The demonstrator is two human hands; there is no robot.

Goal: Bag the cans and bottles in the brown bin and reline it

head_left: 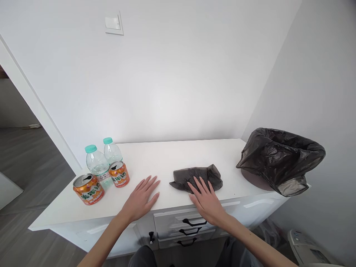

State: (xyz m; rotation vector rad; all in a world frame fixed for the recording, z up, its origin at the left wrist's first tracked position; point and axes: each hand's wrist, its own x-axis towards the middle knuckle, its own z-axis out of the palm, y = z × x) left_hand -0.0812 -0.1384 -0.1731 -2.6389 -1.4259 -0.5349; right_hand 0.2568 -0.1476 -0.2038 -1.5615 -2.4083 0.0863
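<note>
My left hand (141,199) lies flat on the white cabinet top (155,157), its fingers apart and holding nothing. To the right, my right hand (205,200) rests palm down with spread fingers over the front part of a folded black plastic bag (191,174). On the left, nearest my left hand, stands an orange drink can (119,174), with a second orange can (89,190) farther left. Both cans have opened tops. Behind them are two clear plastic bottles with turquoise caps, one bottle (96,162) in front and another bottle (112,151) behind.
A bin (256,180) lined with a black bag (278,155) stands at the right end of the top. Drawers with black handles (190,231) are below the front edge. A wall with a light switch (113,23) rises behind. A grey-white device (308,248) sits low at right.
</note>
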